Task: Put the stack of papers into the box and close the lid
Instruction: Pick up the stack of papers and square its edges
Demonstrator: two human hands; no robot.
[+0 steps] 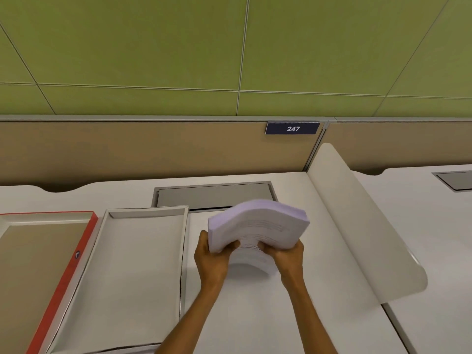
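Observation:
A thick stack of white printed papers (258, 226) is held above the desk, bent into an arch and slightly blurred. My left hand (210, 259) grips its near left edge, and my right hand (287, 254) grips its near right edge. To the left lies the open white box (143, 261), empty, its long side running away from me. Farther left rests the lid (46, 264), upside down, with a red outer rim and a brown inside.
A white desk (255, 315) carries everything. A grey cable hatch (214, 195) sits behind the papers. A rounded white divider panel (362, 226) stands at the right, with another desk beyond. A brown partition with a sign reading 247 (292, 128) backs the desk.

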